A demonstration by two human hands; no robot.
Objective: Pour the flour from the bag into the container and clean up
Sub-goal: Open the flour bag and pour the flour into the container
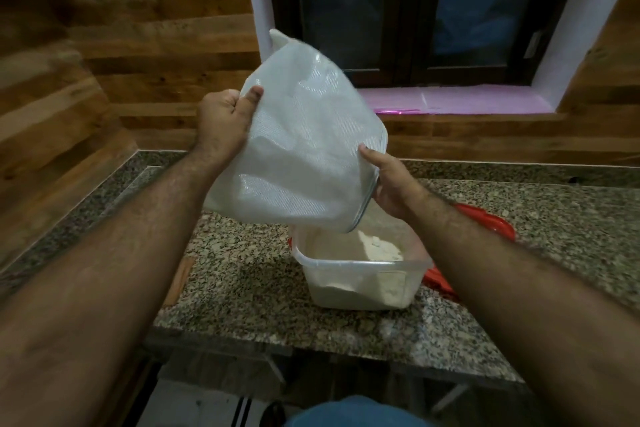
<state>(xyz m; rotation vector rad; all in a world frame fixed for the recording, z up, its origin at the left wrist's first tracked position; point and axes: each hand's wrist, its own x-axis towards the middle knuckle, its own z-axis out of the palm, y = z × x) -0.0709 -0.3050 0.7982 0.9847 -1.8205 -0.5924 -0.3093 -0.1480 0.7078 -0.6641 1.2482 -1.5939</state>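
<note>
Both hands clenched on tilted bag [298, 149]: left hand [221, 121] upper edge, right hand [391, 184] lower edge. Container [360, 270] with flour [381, 248] beneath on bench [242, 274]. Red lid [485, 218] behind right forearm, beside container.

Flour bag [298, 149]: translucent white plastic, finely ribbed, part full; held aloft and tilted, mouth down-right, directly over the container.

Container [360, 274]: clear rectangular plastic tub, open-topped, upright on the speckled granite worktop [242, 274]; holds a low heap of off-white flour [381, 248], banked towards its right side.

Lid [485, 218]: red, lying flat just right of the container.
</note>
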